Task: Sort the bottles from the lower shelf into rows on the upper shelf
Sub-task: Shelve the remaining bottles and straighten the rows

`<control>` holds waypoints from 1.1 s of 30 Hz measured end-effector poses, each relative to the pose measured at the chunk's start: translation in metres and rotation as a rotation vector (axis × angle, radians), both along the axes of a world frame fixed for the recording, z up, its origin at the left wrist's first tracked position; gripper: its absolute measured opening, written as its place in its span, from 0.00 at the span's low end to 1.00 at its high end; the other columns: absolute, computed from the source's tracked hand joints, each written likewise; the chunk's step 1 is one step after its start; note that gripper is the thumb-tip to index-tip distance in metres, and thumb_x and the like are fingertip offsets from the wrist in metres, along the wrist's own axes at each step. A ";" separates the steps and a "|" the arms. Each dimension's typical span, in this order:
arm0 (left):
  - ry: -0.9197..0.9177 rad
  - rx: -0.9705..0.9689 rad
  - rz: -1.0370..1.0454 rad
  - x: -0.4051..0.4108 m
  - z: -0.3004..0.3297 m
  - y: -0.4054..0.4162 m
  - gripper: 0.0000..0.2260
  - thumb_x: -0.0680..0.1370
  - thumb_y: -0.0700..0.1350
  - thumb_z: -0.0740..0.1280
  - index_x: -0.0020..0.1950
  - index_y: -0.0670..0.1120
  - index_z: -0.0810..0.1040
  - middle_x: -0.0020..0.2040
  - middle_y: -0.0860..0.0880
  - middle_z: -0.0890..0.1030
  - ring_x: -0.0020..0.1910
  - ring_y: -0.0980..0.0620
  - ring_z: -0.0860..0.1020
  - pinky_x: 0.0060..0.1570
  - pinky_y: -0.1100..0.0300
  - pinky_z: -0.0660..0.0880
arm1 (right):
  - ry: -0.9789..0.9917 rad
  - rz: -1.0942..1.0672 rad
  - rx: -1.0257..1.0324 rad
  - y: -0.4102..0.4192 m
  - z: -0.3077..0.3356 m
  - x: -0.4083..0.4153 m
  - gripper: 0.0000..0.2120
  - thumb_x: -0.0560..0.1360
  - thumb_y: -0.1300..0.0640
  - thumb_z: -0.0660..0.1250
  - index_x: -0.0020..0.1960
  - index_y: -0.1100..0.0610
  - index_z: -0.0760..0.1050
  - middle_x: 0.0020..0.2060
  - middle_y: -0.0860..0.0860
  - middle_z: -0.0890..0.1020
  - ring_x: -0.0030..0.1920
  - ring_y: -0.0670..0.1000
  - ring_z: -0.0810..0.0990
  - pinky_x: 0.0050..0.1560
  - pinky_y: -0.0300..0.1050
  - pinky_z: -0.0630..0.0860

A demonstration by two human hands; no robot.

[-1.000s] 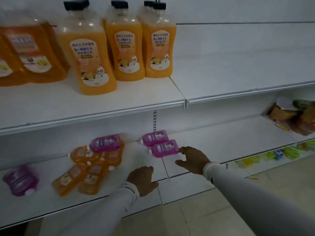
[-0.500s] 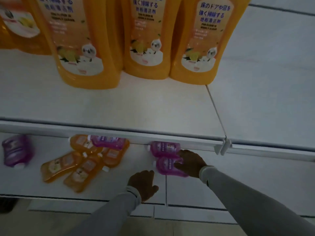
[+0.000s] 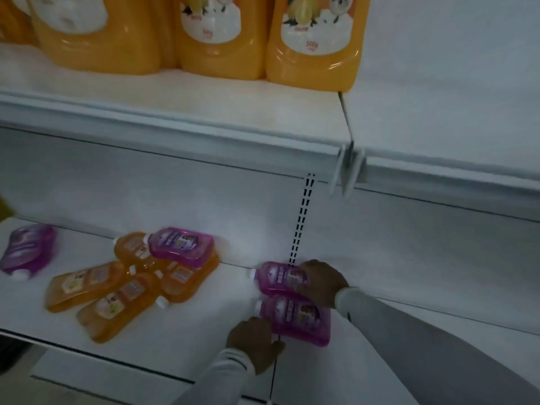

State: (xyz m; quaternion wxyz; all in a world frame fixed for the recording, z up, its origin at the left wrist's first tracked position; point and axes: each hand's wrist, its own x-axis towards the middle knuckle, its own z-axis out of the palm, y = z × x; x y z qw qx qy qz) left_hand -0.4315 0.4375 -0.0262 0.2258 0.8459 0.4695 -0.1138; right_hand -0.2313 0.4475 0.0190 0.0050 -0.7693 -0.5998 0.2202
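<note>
Two purple bottles lie on their sides next to each other on the lower shelf (image 3: 204, 323), white caps pointing left, right where two shelf boards meet. The right hand (image 3: 320, 283) rests over the far purple bottle (image 3: 277, 277), its fingers curled around the bottle's right end and gripping it. The near purple bottle (image 3: 295, 320) touches the far one along its long side, and the left hand (image 3: 257, 343) is at its near-left corner with fingers bent toward it; whether those fingers actually have hold of the bottle cannot be told. Both arms wear pale grey sleeves. Further left on the same shelf sits a loose heap of orange bottles (image 3: 117, 290) lying flat at different angles, some overlapping, with another purple bottle (image 3: 182, 245) lying across the back of the heap. Well apart from these, near the left edge, one more purple bottle (image 3: 27, 252) lies on its side, blurred. Behind the hands a slotted upright strip (image 3: 302, 217) runs up the white back panel. On the upper shelf (image 3: 233, 112) stand large orange bottles (image 3: 314, 42) with white labels, side by side in a row on the left board; only their lower halves show. A clear plastic divider clip (image 3: 349, 168) hangs at the front edge where the two upper boards meet.
</note>
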 end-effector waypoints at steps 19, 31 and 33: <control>-0.614 -0.398 0.704 0.031 -0.051 0.022 0.33 0.49 0.66 0.75 0.45 0.46 0.82 0.39 0.45 0.85 0.38 0.45 0.85 0.39 0.49 0.83 | -0.047 -0.046 -0.032 0.027 -0.047 0.008 0.32 0.72 0.37 0.65 0.67 0.58 0.68 0.65 0.59 0.70 0.65 0.60 0.70 0.64 0.53 0.72; -0.555 -0.276 0.700 -0.003 -0.052 0.042 0.45 0.45 0.70 0.70 0.51 0.40 0.83 0.48 0.41 0.84 0.49 0.44 0.83 0.49 0.55 0.79 | 0.243 -0.225 -0.286 -0.011 -0.052 0.008 0.25 0.68 0.32 0.71 0.50 0.53 0.78 0.49 0.54 0.83 0.41 0.52 0.79 0.37 0.41 0.74; -0.508 -0.308 0.636 -0.006 -0.040 0.043 0.43 0.48 0.70 0.73 0.53 0.41 0.83 0.50 0.42 0.84 0.50 0.45 0.83 0.51 0.57 0.78 | 0.371 -0.315 -0.232 -0.013 -0.056 0.010 0.22 0.67 0.35 0.74 0.47 0.52 0.78 0.45 0.52 0.84 0.40 0.51 0.82 0.39 0.43 0.79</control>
